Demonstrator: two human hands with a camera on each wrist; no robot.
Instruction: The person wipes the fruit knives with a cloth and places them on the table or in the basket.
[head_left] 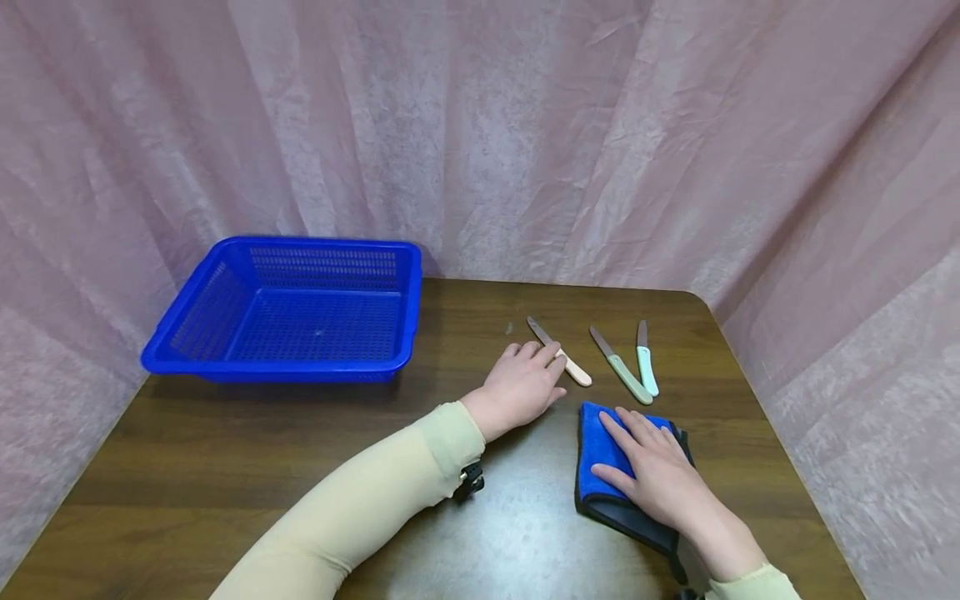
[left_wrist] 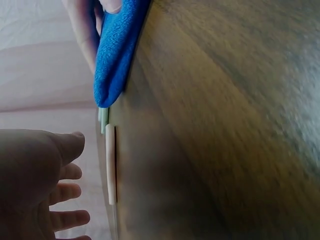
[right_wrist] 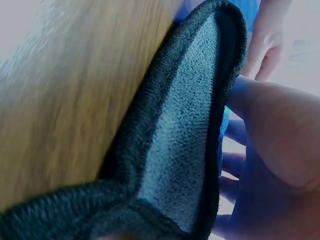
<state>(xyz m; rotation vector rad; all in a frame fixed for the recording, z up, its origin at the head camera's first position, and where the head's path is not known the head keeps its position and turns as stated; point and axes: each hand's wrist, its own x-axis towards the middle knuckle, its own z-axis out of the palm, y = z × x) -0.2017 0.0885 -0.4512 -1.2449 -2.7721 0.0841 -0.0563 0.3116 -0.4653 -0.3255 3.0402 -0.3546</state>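
Note:
My left hand (head_left: 521, 385) hovers with fingers spread over a small knife with a cream-pink handle (head_left: 576, 372). In the left wrist view a gap shows between the fingertips and that knife's handle (left_wrist: 111, 165). My right hand (head_left: 656, 473) rests on a folded blue cloth (head_left: 595, 450) with dark edging, its fingers extended across the top. The right wrist view shows the cloth's grey underside (right_wrist: 180, 120) within a fold. Beyond the cloth lie a knife with a pale green handle (head_left: 630, 380) and one with a mint handle (head_left: 647, 372).
A blue plastic basket (head_left: 277, 367) with mesh walls stands at the back left of the wooden table (head_left: 187, 492). Pink curtains (head_left: 487, 142) hang behind the table and along its right side. The table's right edge runs close past the knives and cloth.

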